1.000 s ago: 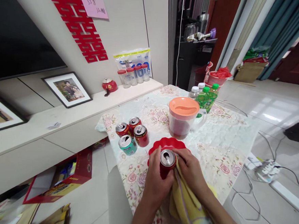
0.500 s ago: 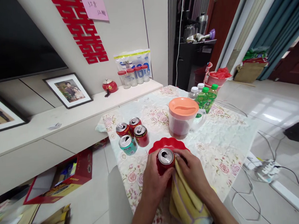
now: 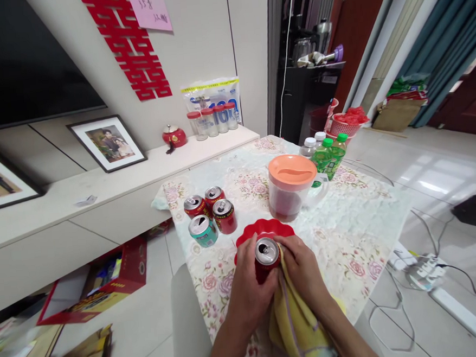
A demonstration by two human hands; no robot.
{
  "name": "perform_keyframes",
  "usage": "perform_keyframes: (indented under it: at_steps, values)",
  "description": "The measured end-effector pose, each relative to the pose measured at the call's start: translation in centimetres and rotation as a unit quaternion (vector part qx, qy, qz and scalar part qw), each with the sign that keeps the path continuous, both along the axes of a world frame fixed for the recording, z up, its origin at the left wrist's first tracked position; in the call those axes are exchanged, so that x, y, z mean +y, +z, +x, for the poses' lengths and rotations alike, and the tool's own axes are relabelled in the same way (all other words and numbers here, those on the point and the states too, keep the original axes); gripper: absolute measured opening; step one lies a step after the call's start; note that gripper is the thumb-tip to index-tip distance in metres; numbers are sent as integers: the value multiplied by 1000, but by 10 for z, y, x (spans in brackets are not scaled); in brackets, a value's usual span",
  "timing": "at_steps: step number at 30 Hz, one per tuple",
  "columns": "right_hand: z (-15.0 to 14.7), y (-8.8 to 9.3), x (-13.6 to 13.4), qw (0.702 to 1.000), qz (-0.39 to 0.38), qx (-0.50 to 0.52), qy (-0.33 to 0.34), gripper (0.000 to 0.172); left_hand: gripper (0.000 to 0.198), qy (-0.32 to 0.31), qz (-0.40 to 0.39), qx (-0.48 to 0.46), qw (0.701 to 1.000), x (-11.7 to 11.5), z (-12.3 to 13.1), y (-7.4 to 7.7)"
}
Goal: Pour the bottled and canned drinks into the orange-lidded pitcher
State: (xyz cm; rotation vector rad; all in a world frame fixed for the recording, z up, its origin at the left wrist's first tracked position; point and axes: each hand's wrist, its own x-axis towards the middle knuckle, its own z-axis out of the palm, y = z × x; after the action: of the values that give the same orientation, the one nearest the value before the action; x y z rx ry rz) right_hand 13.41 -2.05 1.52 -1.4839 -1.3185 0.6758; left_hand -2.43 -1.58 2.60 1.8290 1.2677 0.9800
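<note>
An opened red drink can (image 3: pixel 267 251) is held upright in front of me, its silver top facing up. My left hand (image 3: pixel 249 286) wraps round its left side. On the other side, my right hand (image 3: pixel 303 269) grips a yellow cloth (image 3: pixel 295 327) with purple edging and presses it against the can. Most of the cloth drapes down below that hand. A red scalloped plate (image 3: pixel 266 227) lies behind and under the can, partly hidden by both hands. Left of it stand three red cans (image 3: pixel 225 216) and a turquoise can (image 3: pixel 203 231), close together.
A clear pitcher (image 3: pixel 288 202) with an orange lid stands behind the plate. Several bottles (image 3: pixel 328 153) with green or white caps are at the table's far right. The table (image 3: pixel 356 230) has a floral cloth. Cables and a power strip (image 3: pixel 459 312) lie on the floor at right.
The can has shifted slightly to the right and turned a little in my hands. Both hands and the cloth stay on it; the other things are where they were.
</note>
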Motion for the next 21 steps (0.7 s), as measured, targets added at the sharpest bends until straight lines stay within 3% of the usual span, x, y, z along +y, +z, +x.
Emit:
perform_keyframes:
  at_steps: [4,9,13,21]
  values:
    - [-4,1,3,997,-42,-64,24,34,68,-20,-26,12,999,1,-8,0]
    - [-10,1,4,992,-72,-101,36,30,64,-2,-34,-1,999,1,-11,3]
    - [-5,3,-1,997,-42,-62,37,36,67,12,-33,-15,999,0,-7,5]
    - [-4,16,-15,998,4,55,1,30,57,48,-31,-35,998,2,1,10]
